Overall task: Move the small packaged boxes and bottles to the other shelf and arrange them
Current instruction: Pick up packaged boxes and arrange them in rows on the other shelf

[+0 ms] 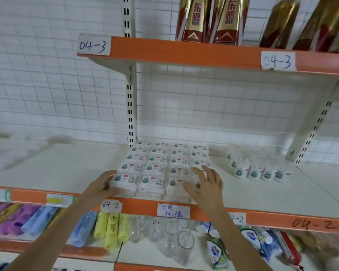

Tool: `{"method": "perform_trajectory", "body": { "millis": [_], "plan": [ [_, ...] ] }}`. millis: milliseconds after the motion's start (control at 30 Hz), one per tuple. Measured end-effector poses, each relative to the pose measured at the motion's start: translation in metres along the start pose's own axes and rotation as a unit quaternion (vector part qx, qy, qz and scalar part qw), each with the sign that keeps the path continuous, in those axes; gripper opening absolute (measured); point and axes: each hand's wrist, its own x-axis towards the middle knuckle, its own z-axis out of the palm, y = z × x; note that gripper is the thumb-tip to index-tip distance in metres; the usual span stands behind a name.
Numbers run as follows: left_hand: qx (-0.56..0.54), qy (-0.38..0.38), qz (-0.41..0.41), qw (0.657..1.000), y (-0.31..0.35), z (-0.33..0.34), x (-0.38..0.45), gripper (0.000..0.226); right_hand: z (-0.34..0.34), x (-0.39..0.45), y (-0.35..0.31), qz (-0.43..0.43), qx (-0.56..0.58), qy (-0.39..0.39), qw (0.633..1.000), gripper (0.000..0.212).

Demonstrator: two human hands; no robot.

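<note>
A block of small white packaged boxes [157, 163] with teal and red labels lies in neat rows on the middle shelf [53, 169]. My left hand [104, 182] touches the left side of the front-left box with loosely bent fingers. My right hand [205, 182] spreads its fingers over the front-right boxes, hiding some of them. To the right, several small white bottles [258, 169] with teal labels stand in a cluster, apart from both hands.
The shelf's orange front edge [282, 220] carries handwritten labels. Above, an orange shelf [184, 55] holds tall gold and red bottles [209, 20]. Below are coloured tubes [110, 229], clear drinking glasses [170, 237] and soap packets [215, 253]. A slotted upright [130, 114] stands behind the boxes.
</note>
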Motion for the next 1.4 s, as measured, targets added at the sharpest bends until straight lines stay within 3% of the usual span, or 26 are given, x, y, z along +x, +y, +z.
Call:
{"method": "perform_trajectory", "body": {
  "millis": [33, 100, 233, 333, 367, 400, 433, 500, 533, 667, 767, 867, 1000, 1133, 1233, 1400],
  "plan": [
    [-0.007, 0.004, -0.005, 1.0, -0.001, 0.0, 0.0, 0.06, -0.003, -0.002, 0.014, 0.05, -0.01, -0.023, 0.998, 0.082],
    [-0.015, 0.013, -0.011, 1.0, -0.002, 0.001, 0.0, 0.06, -0.011, -0.006, 0.031, 0.111, 0.024, -0.076, 0.991, 0.076],
    [0.006, 0.009, -0.01, 1.0, -0.001, 0.002, 0.002, 0.059, -0.007, -0.01, 0.038, 0.025, 0.034, -0.171, 0.984, 0.048],
    [0.005, 0.008, -0.014, 1.0, 0.0, 0.003, 0.001, 0.057, -0.016, -0.014, 0.026, 0.015, 0.013, -0.168, 0.986, 0.064],
    [0.002, 0.007, -0.015, 1.0, 0.001, 0.003, 0.0, 0.057, -0.02, -0.014, 0.025, 0.046, 0.033, -0.133, 0.989, 0.083],
    [0.006, 0.005, -0.015, 1.0, 0.0, 0.003, -0.001, 0.057, -0.023, -0.012, 0.024, 0.087, 0.07, -0.124, 0.986, 0.088],
    [0.019, 0.001, -0.011, 1.0, 0.0, 0.002, 0.0, 0.057, -0.018, -0.009, 0.026, 0.11, 0.13, -0.203, 0.964, 0.087],
    [0.047, -0.009, -0.014, 0.999, 0.001, 0.0, -0.001, 0.06, -0.003, -0.004, 0.048, 0.055, 0.1, -0.133, 0.984, 0.086],
    [0.055, -0.011, -0.019, 0.998, 0.001, -0.001, -0.002, 0.062, -0.009, -0.01, 0.039, 0.076, 0.096, -0.171, 0.977, 0.081],
    [0.053, -0.011, -0.02, 0.998, 0.009, 0.002, -0.006, 0.076, -0.021, -0.015, 0.031, 0.114, 0.042, -0.093, 0.988, 0.077],
    [0.165, 0.057, 0.01, 0.985, 0.015, 0.002, -0.017, 0.072, -0.029, -0.017, 0.011, 0.017, 0.014, -0.03, 0.999, 0.083],
    [0.302, 0.129, 0.05, 0.943, 0.019, -0.011, -0.037, 0.056, -0.026, -0.013, -0.019, -0.093, 0.03, -0.053, 0.994, 0.059],
    [0.415, 0.198, 0.063, 0.886, 0.008, -0.036, -0.084, 0.041, -0.006, -0.019, -0.072, -0.251, 0.005, -0.136, 0.958, 0.048],
    [0.473, 0.213, -0.007, 0.855, -0.023, -0.072, -0.151, 0.043, 0.034, -0.034, -0.124, -0.326, 0.007, -0.214, 0.921, 0.049],
    [0.463, 0.236, -0.096, 0.849, -0.042, -0.095, -0.205, 0.042, 0.064, -0.049, -0.168, -0.368, 0.041, -0.266, 0.89, 0.05],
    [0.447, 0.293, -0.17, 0.828, -0.064, -0.131, -0.272, 0.036, 0.101, -0.082, -0.242, -0.392, 0.09, -0.315, 0.86, 0.046]
  ]
}}
